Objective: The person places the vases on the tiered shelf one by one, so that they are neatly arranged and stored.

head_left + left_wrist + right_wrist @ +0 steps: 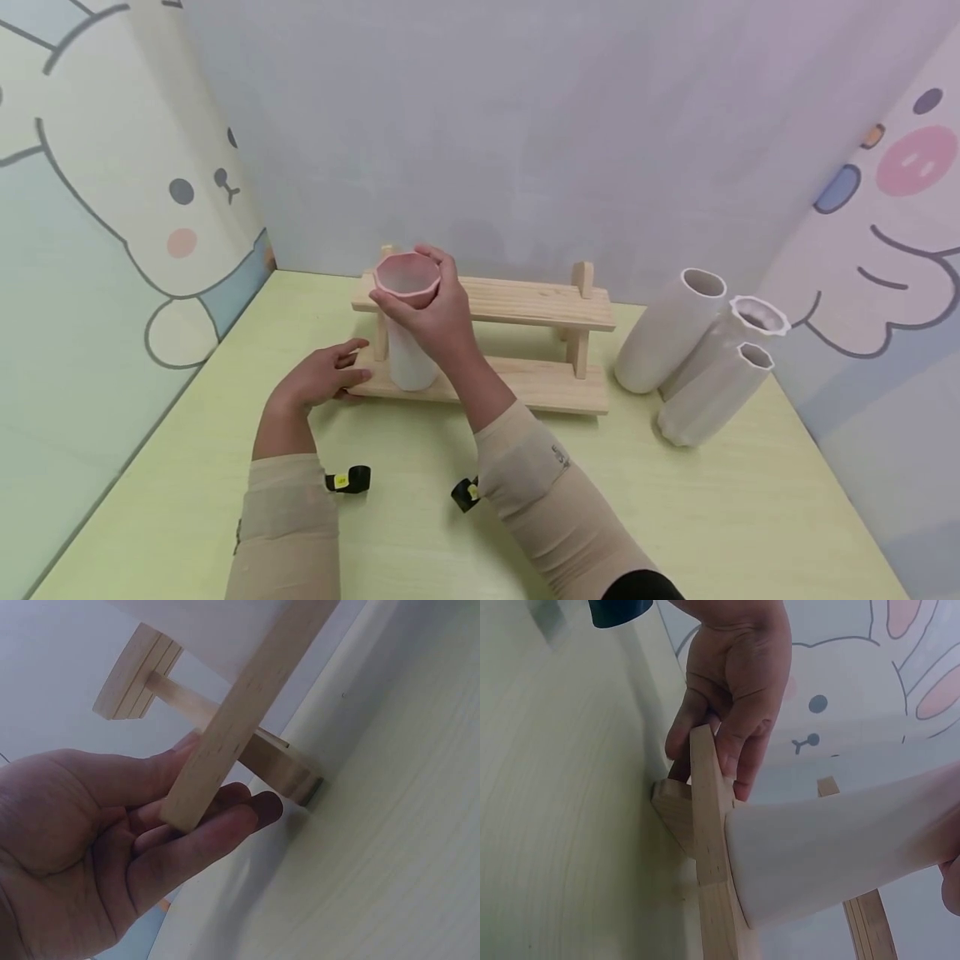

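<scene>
A two-tier wooden rack (536, 385) stands on the table, and a tall white vase (411, 357) with a pink faceted rim is upright at the left end of its lower shelf. My right hand (437, 310) grips the vase near the rim, thumb at the front and fingers behind. At the left end of that shelf, my left hand (318, 377) pinches the board. The left wrist view shows the thumb above and fingers below the shelf board (225, 739). In the right wrist view the base of the vase (802, 859) meets the shelf.
To the right of the rack stand three white vases: a plain tall one (663, 337), one with a scalloped rim (757, 317) behind, and a narrower one (708, 400) in front. A grey backdrop (480, 150) and cartoon-printed side panels (135, 192) enclose the table.
</scene>
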`<state>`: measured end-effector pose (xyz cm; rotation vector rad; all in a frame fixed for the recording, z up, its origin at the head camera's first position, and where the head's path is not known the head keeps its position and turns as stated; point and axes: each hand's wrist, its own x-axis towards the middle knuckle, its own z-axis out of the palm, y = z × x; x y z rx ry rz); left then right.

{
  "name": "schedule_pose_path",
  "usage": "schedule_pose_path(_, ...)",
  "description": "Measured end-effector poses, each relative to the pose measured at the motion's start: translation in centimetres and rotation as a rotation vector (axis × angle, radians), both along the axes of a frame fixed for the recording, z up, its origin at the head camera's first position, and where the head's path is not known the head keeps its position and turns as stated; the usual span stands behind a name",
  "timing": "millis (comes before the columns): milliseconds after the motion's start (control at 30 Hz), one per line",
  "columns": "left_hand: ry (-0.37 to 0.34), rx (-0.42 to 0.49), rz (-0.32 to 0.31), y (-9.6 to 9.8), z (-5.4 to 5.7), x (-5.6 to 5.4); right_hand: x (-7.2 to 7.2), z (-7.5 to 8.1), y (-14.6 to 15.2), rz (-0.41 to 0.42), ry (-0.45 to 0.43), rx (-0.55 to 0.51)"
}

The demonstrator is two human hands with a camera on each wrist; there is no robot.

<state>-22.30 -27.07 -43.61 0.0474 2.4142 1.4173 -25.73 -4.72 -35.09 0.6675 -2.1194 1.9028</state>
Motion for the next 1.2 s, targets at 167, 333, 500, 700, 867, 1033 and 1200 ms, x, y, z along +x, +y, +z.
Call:
schedule_pose_path(167,-0.016,0.024,-0.014,0.4,-0.4,-0.2,0.1,-1.6,0.3,-0.004,-0.011,-0.016)
schedule_pose_path(333,-0.016,0.062,-0.029,1.0,-0.7,-0.5,0.1,-4.5,0.5,0.003,-0.004,0.012)
schedule_pose_path(500,-0.008,0.041,-0.04,1.2,-0.6,-1.0,-0.1,-5.1,0.6,0.025,0.011,0.013)
schedule_pose_path(700,-0.015,0.001,-0.044,0.5,-0.5,-0.9,0.3,-5.1,0.8,0.073,-0.074,0.087)
schedule_pose_path(867,-0.009,-0.03,-0.045,-0.2,-0.6,-0.9,0.9,-5.5,1.9,0.129,-0.103,0.168)
schedule_pose_path(1033,-0.019,-0.087,-0.04,-1.0,-0.8,-1.0,1.8,-5.8,3.9,0.145,-0.056,0.226)
schedule_pose_path(1200,-0.017,-0.151,-0.047,-1.6,-0.7,-1.3,3.1,-5.7,6.6,0.162,-0.047,0.31)
